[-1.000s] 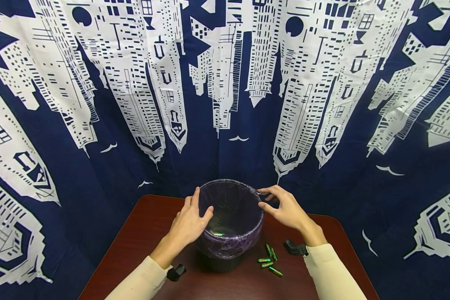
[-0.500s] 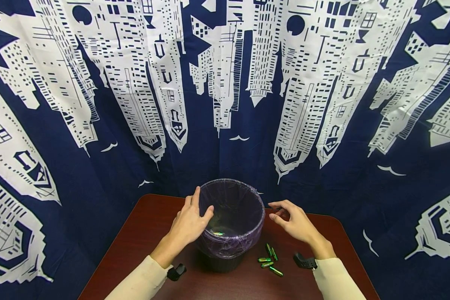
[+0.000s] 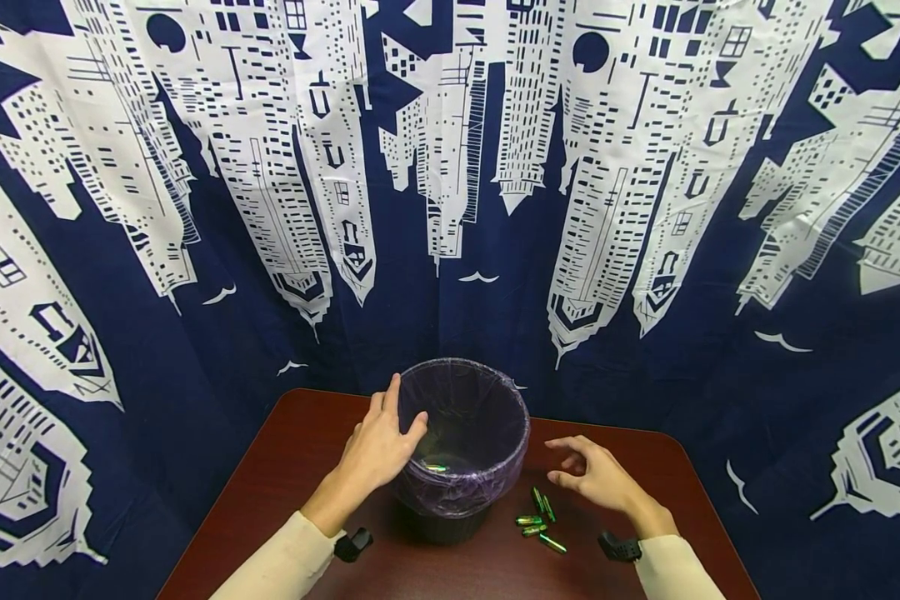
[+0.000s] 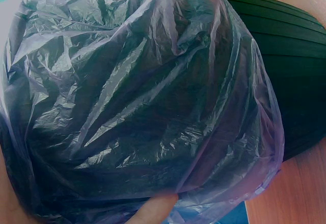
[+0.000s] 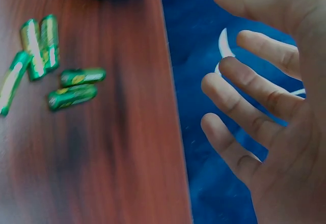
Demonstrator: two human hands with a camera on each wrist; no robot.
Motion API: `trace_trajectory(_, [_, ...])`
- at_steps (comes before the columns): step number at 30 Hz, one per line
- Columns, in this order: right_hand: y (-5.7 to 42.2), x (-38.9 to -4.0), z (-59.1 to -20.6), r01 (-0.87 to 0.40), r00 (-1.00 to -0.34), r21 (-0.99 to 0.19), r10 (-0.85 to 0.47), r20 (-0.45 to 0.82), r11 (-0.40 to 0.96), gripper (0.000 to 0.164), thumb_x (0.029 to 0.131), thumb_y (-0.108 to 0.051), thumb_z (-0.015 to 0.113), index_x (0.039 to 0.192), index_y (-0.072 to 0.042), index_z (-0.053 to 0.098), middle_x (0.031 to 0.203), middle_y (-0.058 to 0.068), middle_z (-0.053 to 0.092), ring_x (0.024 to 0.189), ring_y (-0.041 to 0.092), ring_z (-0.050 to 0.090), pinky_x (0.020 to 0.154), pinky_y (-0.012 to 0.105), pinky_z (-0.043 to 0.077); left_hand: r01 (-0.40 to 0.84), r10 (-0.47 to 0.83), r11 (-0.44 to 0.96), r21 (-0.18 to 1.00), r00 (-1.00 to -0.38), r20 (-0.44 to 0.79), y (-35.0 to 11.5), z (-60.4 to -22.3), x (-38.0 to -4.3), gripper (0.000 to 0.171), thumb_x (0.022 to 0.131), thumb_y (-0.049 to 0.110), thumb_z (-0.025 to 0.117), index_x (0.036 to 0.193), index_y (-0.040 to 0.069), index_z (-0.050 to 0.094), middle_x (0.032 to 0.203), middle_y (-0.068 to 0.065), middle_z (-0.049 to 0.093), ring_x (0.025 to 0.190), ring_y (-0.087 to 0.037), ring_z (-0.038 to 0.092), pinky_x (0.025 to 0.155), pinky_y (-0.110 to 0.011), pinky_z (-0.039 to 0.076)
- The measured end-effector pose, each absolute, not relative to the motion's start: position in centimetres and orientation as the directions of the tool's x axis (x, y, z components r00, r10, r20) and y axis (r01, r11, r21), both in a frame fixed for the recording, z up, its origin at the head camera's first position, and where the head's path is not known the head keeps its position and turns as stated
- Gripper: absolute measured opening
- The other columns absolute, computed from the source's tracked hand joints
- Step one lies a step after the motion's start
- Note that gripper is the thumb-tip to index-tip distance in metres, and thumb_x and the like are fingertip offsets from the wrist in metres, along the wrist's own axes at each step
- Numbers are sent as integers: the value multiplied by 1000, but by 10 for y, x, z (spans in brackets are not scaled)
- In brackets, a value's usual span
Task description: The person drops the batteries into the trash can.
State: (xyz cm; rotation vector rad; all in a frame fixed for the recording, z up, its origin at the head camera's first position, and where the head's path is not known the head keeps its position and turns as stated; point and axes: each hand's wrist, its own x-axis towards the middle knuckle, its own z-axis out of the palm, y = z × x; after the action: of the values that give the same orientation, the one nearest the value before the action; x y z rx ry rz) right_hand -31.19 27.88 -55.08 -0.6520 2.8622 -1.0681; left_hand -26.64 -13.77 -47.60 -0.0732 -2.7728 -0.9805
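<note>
A dark bin (image 3: 444, 528) lined with a translucent purple bag (image 3: 457, 492) stands on the table. My left hand (image 3: 378, 446) rests at its left rim, index finger extended and thumb spread toward the opening. One fingertip (image 4: 155, 208) touches the bag in the left wrist view. To the right of the bin my right hand (image 3: 603, 475) hovers with nothing in it, its fingers loosely bent and apart. Several green batteries (image 3: 532, 521) lie on the table between the bin and this hand. Another green battery (image 3: 436, 468) shows inside the bin.
The reddish-brown table (image 3: 300, 442) has rounded far corners. Behind it hangs a navy curtain (image 3: 435, 317) with a white city print. A black strap mount sits on each wrist (image 3: 618, 547).
My right hand has left the bin's right rim and moved right and nearer, beside the batteries on the table. My left hand and the bin have stayed in place.
</note>
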Motion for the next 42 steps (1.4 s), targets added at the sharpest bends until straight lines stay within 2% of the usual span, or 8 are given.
trace_trajectory(5, [288,-311,-569,-347,-911,-651,-408,62,675,56,100,-28,94,151,-14,74,144,17,73,110,21,74,89,29,65,114,-18,778,618,-979,203,-139,-478,-267,95,112,53,67,186,11,25,174,-29,52,119,-52,81,105,-71,67])
trace_trajectory(13, [299,-310,-594,-319,-889,-687,-457,-22,653,61,101,-19,92,154,-1,69,146,28,72,113,29,73,85,25,63,105,-23,777,621,-981,195,-138,-477,-267,95,111,53,67,186,12,25,175,-28,51,122,-53,80,106,-72,67])
trace_trajectory(16, [301,-310,-603,-302,-880,-702,-472,-55,645,61,101,-16,92,154,2,67,148,30,71,116,32,74,86,30,66,100,-23,777,622,-982,187,-138,-477,-267,96,111,54,67,187,13,25,175,-28,51,124,-54,80,107,-72,66])
trace_trajectory(20, [302,-310,-613,-299,-871,-706,-486,-74,642,62,100,-15,92,154,2,67,145,32,71,115,32,76,90,38,69,100,-24,775,624,-982,187,-138,-477,-267,96,111,53,67,186,13,25,175,-28,51,122,-53,80,105,-72,67])
trace_trajectory(22, [302,-311,-618,-296,-870,-705,-487,-80,645,62,100,-15,92,155,1,67,143,31,71,114,30,76,89,36,67,100,-24,775,624,-982,187,-138,-477,-267,95,111,53,68,187,13,25,175,-28,51,120,-52,81,104,-71,68])
trace_trajectory(29, [298,-314,-627,-277,-875,-689,-472,-106,669,69,95,-13,96,156,-2,66,144,28,68,115,29,70,92,42,65,99,-27,776,624,-982,189,-139,-476,-267,95,111,51,68,187,14,24,174,-27,52,118,-51,81,102,-70,69])
trace_trajectory(35, [295,-315,-631,-304,-880,-661,-468,-80,685,68,91,-12,100,152,-7,72,138,21,68,111,25,66,86,26,57,100,-28,777,621,-981,193,-139,-476,-268,96,110,53,68,187,14,25,173,-27,53,118,-51,81,102,-70,69])
trace_trajectory(42, [294,-314,-633,-318,-877,-658,-475,-69,682,63,89,-11,100,147,-9,75,136,19,67,111,26,65,86,24,55,96,-28,776,624,-982,186,-139,-476,-267,96,110,54,68,187,15,25,173,-27,53,121,-52,81,103,-70,69])
